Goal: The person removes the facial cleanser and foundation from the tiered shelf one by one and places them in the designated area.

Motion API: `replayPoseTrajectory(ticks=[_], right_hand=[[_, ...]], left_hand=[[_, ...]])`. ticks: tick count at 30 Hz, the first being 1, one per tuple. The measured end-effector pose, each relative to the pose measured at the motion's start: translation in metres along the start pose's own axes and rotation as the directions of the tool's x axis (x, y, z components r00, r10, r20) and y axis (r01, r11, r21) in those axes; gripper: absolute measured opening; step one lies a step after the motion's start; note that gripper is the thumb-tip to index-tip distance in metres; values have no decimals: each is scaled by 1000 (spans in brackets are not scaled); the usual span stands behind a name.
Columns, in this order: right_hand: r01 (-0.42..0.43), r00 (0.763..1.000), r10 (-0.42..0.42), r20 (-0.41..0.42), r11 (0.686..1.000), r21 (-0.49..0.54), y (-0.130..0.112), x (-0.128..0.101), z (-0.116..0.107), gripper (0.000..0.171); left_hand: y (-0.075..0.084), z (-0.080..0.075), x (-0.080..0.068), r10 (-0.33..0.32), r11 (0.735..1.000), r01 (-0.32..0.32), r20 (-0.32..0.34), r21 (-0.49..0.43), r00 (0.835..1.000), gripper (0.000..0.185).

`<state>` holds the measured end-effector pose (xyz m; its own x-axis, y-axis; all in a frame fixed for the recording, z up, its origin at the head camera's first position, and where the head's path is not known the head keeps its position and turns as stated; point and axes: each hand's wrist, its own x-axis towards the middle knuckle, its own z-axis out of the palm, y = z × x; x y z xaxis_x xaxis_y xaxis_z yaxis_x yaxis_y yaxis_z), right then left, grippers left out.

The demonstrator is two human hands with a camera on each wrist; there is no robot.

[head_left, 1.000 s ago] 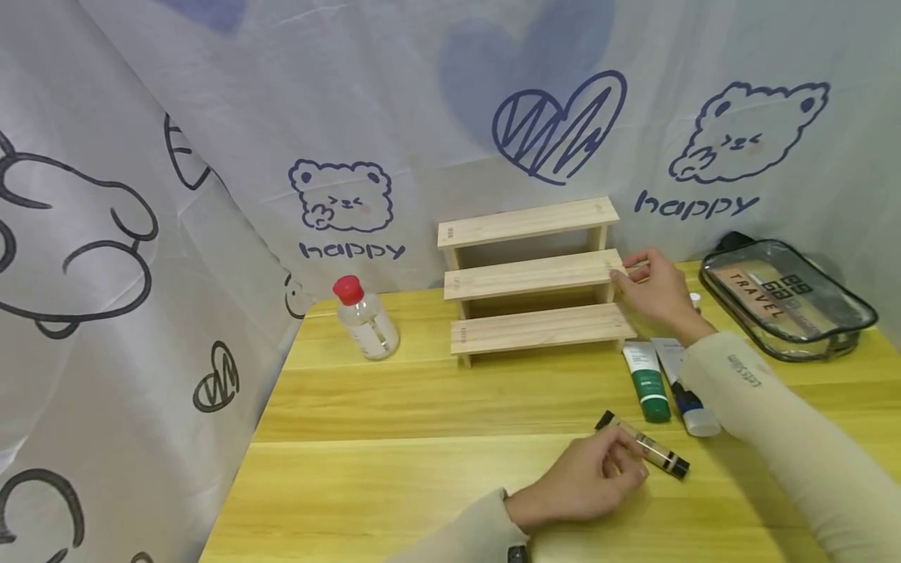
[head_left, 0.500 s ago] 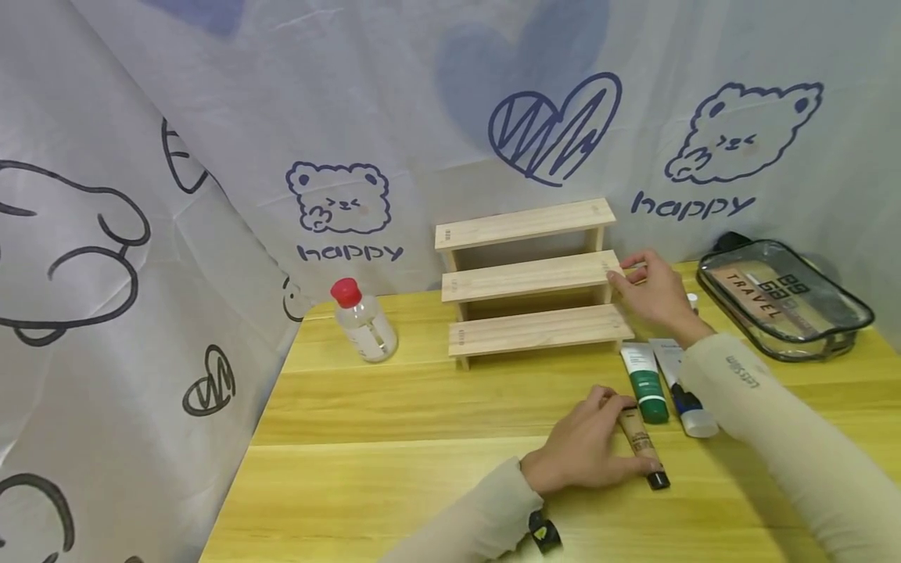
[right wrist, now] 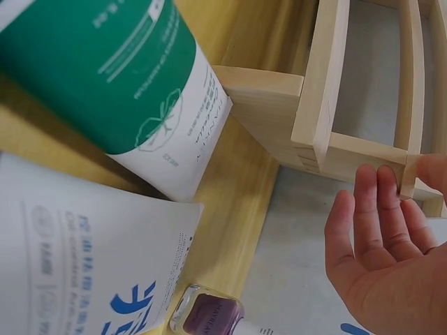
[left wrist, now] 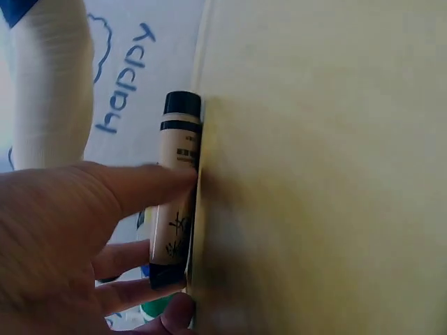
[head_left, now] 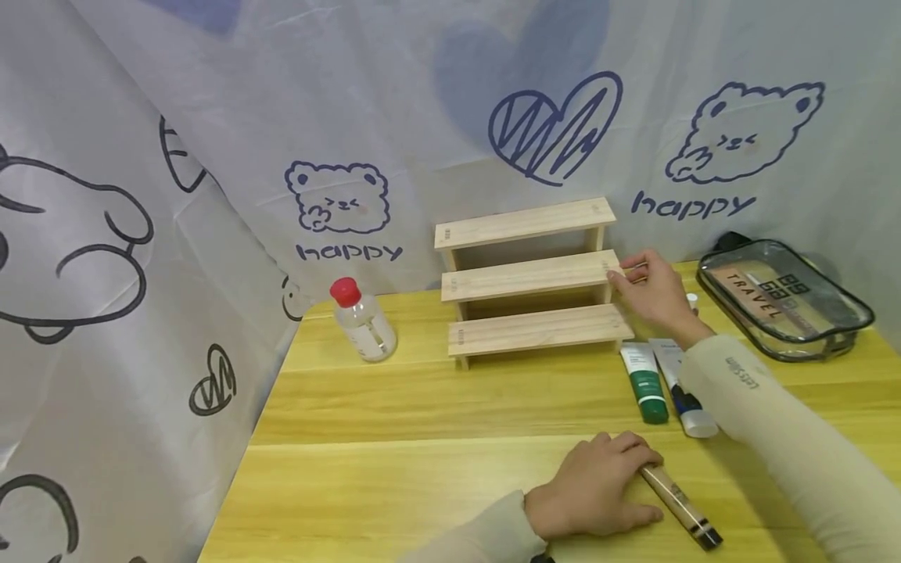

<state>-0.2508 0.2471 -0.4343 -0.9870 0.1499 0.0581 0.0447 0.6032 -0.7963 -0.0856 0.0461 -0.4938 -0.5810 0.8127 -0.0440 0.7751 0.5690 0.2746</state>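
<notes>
A beige tube with black ends [head_left: 676,500] lies slanted on the table near the front. My left hand [head_left: 598,485] is over its far end, fingertips touching it there, while the thumb lies apart from the tube in the head view. In the left wrist view the thumb crosses in front of the tube [left wrist: 174,195]. At the back stands a three-step wooden display shelf [head_left: 531,274]. My right hand [head_left: 651,293] pinches the right end of its middle board; in the right wrist view the thumb and fingertips [right wrist: 387,178] lie on either side of that board.
Right of the shelf lie a green-and-white tube [head_left: 645,383] and a white-and-blue tube [head_left: 693,414]. A small purple bottle [right wrist: 213,314] is beyond them. A clear travel pouch [head_left: 788,301] sits far right, a red-capped bottle [head_left: 366,324] at left. A printed curtain [head_left: 422,117] hangs behind.
The left hand first reached the beige tube and turned it, then the tube came nearer and to the right, slanting again. The right hand has stayed at the shelf.
</notes>
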Motion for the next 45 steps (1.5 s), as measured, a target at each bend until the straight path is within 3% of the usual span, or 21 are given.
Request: replayPoseTrajectory(ticks=[6, 15, 27, 32, 39, 45], right_hand=[[-2, 1000, 2, 8, 1000, 9, 3, 2, 2, 52], [-7, 1000, 7, -6, 1000, 6, 2, 2, 1, 50], [0, 1000, 1, -11, 1000, 11, 5, 0, 1, 52], [-1, 1000, 1, -13, 1000, 10, 4, 0, 2, 52], [9, 1000, -9, -16, 1000, 18, 3, -2, 2, 50], [10, 1000, -10, -14, 1000, 22, 4, -1, 3, 52]], left_hand=[[8, 6, 1, 73, 997, -72, -54, 27, 996, 35], [7, 4, 9, 145, 989, -139, -172, 44, 974, 33], [0, -2, 4, 153, 988, -152, -64, 17, 986, 35], [-5, -2, 4, 178, 984, -178, -34, 0, 983, 37], [-7, 1, 5, 198, 980, -200, -122, -2, 973, 29], [-10, 3, 12, 189, 982, -189, -146, 14, 971, 29]])
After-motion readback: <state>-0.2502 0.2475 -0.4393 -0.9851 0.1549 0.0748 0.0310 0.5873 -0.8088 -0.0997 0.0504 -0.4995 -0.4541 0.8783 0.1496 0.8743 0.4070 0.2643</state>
